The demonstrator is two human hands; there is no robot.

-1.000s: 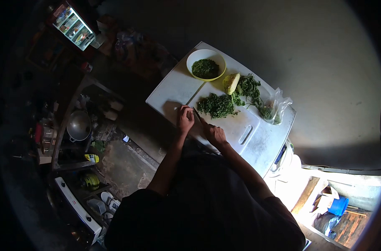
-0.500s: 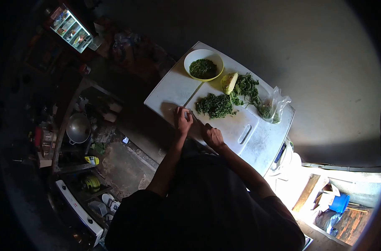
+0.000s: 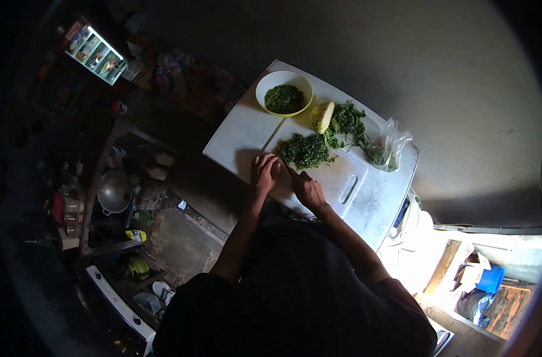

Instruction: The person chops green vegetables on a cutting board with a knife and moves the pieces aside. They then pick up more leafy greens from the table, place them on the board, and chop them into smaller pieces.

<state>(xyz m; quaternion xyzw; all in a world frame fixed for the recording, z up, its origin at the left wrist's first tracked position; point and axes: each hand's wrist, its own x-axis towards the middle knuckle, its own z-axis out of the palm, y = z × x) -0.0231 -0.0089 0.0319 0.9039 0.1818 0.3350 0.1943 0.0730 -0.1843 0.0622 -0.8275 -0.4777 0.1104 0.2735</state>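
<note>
Chopped green leaves [image 3: 305, 150] lie in a heap on a white cutting board [image 3: 327, 184]. My right hand [image 3: 308, 191] is wrapped round the handle of a knife [image 3: 285, 165], whose dark blade points up and left, near the heap. Left of the blade is my left hand [image 3: 265, 171], its fingers bent at the board's left edge; what they hold, if anything, is hidden. Beyond the heap stand a bowl [image 3: 284, 93] of chopped greens and a cut cabbage piece [image 3: 322, 117]. Whole leafy stems [image 3: 349, 124] lie beside the cabbage.
A clear plastic bag [image 3: 392, 146] with greens lies on the white table [image 3: 233, 132] at the right. A metal pan [image 3: 114, 191] rests on a shelf at the left. At the upper left is a lit display case [image 3: 96, 55]. A wall rises behind the table.
My left hand has shifted slightly right, closer to the knife, and its fingers lie differently. My right hand has moved slightly right with the knife. The whole view has shifted a little.
</note>
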